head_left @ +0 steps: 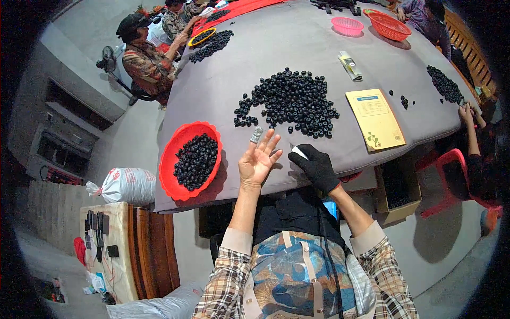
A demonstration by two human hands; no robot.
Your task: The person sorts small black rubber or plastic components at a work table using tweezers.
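My left hand (257, 164) is bare, palm up at the table's near edge, with its fingers stretched out and apart. One digit has a pale wrap (256, 135) around it. No piece shows in the palm; the fingertips reach the near side of a large pile of small black ring-like pieces (297, 101). In a black glove, my right hand (317, 169) is closed around a small white tool (299, 152) with a thin pointed tip. Most of that tool is hidden by the glove. Left of my hands, a red scalloped basket (166, 169) holds many similar black pieces.
On the grey-covered table (265, 48) lie a yellow booklet (376, 119) and a clear packet (350, 66). A pink basket (347, 26) and a red basket (390, 26) stand farther back. People work at left (146, 66) and right (470, 119). Below the edge is a cardboard box (399, 213).
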